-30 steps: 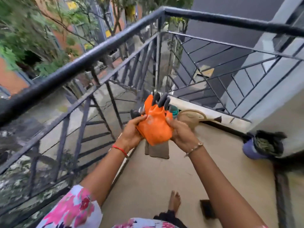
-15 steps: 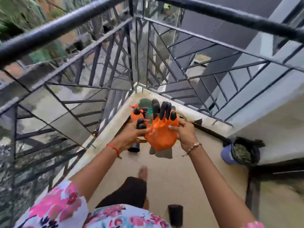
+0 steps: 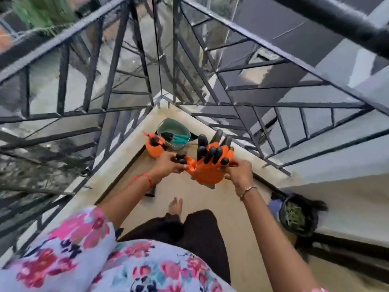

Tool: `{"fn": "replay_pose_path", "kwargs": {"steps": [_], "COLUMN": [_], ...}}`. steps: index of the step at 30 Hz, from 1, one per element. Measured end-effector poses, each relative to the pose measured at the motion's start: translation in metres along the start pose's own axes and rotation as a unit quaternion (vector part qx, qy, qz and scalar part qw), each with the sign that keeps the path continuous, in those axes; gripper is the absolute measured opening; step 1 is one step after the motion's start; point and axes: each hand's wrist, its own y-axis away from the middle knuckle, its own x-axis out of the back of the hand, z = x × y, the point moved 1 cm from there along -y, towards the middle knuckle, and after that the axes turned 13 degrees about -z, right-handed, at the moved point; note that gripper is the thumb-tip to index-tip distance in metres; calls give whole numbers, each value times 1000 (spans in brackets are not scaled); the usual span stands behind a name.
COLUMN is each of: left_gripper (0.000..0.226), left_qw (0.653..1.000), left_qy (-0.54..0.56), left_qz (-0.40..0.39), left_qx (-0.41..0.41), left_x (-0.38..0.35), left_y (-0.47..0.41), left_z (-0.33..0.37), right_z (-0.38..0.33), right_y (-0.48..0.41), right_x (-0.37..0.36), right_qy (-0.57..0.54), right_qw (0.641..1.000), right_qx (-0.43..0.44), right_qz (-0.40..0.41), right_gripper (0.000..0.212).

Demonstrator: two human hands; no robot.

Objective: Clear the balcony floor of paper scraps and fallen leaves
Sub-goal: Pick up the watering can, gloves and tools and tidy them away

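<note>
I hold a pair of orange garden gloves [image 3: 210, 167] with black claw fingertips in front of me, above the beige balcony floor [image 3: 189, 199]. My left hand [image 3: 168, 165] grips the gloves at their left side, near a thumb with black tips. My right hand [image 3: 239, 172] pinches their right edge. The glove fingers point up and away from me. No paper scraps or leaves show on the visible floor.
In the far corner stand a green tub [image 3: 173, 133] holding teal-handled tools and an orange spray bottle [image 3: 154, 147]. A dark pot [image 3: 294, 216] sits at the right wall. A small black cylinder [image 3: 152, 191] lies on the floor. Black railing [image 3: 117, 66] bounds both sides.
My view has tilted down and nearer the corner. The gloves stay in both hands, now spread wider with the left hand pulling one thumb leftward.
</note>
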Motion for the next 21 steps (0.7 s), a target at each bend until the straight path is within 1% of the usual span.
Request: {"fn": "replay_pose_path", "kwargs": {"steps": [2, 6, 7, 9, 10, 12, 14, 17, 18, 19, 20, 21], "left_gripper": [35, 37, 36, 32, 33, 34, 30, 22, 21, 25, 31, 33], "left_qw": [1000, 997, 996, 992, 990, 983, 977, 971, 970, 970, 972, 974], "left_qy": [-1, 32, 44, 60, 68, 84, 87, 54, 41, 32, 23, 12], "left_qz": [26, 64, 78, 111, 127, 163, 193, 226, 227, 225, 217, 206], "left_qx": [-6, -7, -5, 0, 0, 4, 26, 58, 75, 89, 92, 88], "left_x": [5, 27, 33, 51, 59, 82, 106, 144, 156, 174, 187, 200], "left_y": [-25, -80, -94, -127, -146, -195, -250, -333, -356, -388, -413, -441], "left_z": [14, 29, 33, 39, 40, 24, -3, -49, -62, -81, -96, -117], "right_z": [-6, -22, -26, -36, -40, -36, -24, 6, 18, 38, 53, 71], "right_y": [-32, -108, -130, -182, -206, -264, -321, -406, -429, -464, -489, -519], "right_x": [7, 7, 6, -3, -10, -25, -44, -78, -90, -107, -120, -135], "right_qy": [13, 49, 63, 101, 120, 150, 177, 179, 186, 187, 186, 181], "right_qw": [1000, 998, 997, 994, 992, 988, 984, 984, 982, 982, 982, 983], "right_qx": [-4, -30, -28, -14, -6, 3, 6, 8, 14, 16, 14, 12], "right_qz": [-4, -27, -29, -38, -41, -43, -31, -18, -16, -13, -4, 2], "right_gripper": [13, 9, 10, 24, 27, 29, 33, 11, 10, 13, 22, 32]}}
